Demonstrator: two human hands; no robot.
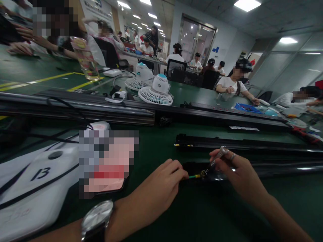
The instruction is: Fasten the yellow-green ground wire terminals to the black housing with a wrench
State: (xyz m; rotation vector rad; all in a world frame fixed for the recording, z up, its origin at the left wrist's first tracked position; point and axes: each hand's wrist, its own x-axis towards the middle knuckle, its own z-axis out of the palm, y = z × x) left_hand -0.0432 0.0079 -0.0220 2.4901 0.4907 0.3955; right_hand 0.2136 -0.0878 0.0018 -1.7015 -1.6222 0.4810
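Note:
My left hand (166, 178), with a watch on its wrist, pinches a green wire (192, 176) close to its yellow-sleeved end. That end meets a small fastening point (203, 173) on a long black metal rail (267, 169). Between the fingers of my right hand (242, 171) is a metal wrench (213, 164), held at a slant. Its upper end sticks out above the fingers, and its lower end is at the fastening point. Whether the wrench sits fully on a nut there is too small to tell. Beyond lies a second black rail (227, 144) with a yellow-tipped wire at its left end.
A pinkish phone-like object (117, 161), partly blurred out, and a white panel marked 13 (50, 168) with black cords lie left. Further back are long dark bars (113, 112), two white fans (156, 94), a clear cup (87, 64) and a blue tray (248, 108). Several people sit around.

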